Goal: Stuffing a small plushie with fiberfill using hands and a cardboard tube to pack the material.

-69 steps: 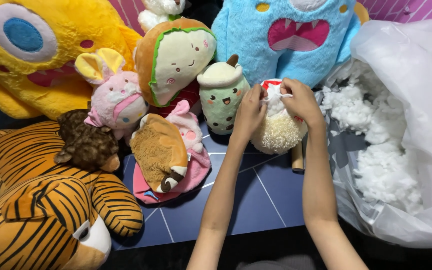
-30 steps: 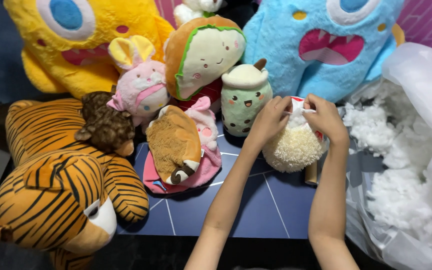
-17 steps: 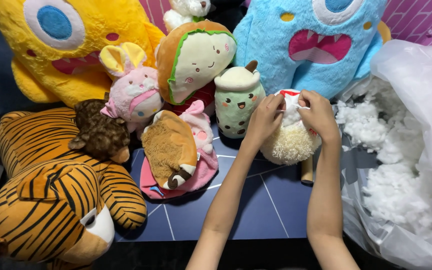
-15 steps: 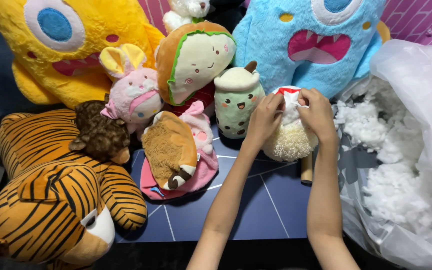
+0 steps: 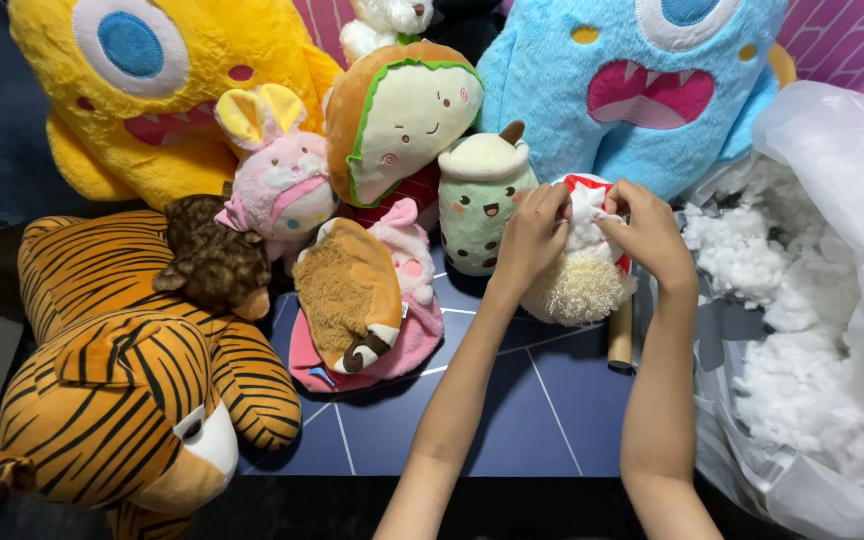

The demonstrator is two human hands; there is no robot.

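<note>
Little has shifted across the last two seconds: both hands remain closed on the same small cream fuzzy plush (image 5: 580,285) at centre right of the frame, and only the head camera has drifted, sliding the toys slightly about the picture. The left hand (image 5: 530,238) is curled, fingers pressed together against the toy's left shoulder, steadying it on the dark blue mat (image 5: 512,420). The right hand (image 5: 650,235) pinches a tuft of white stuffing (image 5: 584,205) at the red-edged opening on the toy's top, which faces up toward the fingers.

At the right edge, a translucent plastic bag (image 5: 852,160) lies slumped open with loose white fibrefill (image 5: 792,320) spilling just beside the right forearm, close to hand. A cardboard tube (image 5: 620,335) stands against the plush on its right.

Finished toys crowd the upper and left parts of the frame, apart from the hands: a mint-green drink-cup plush (image 5: 482,200) touching the left hand's side, a taco-shaped plush (image 5: 397,120), a pink rabbit (image 5: 282,180), a blue monster (image 5: 642,80), a yellow monster (image 5: 162,80) and a large tiger (image 5: 122,380) at lower left.
</note>
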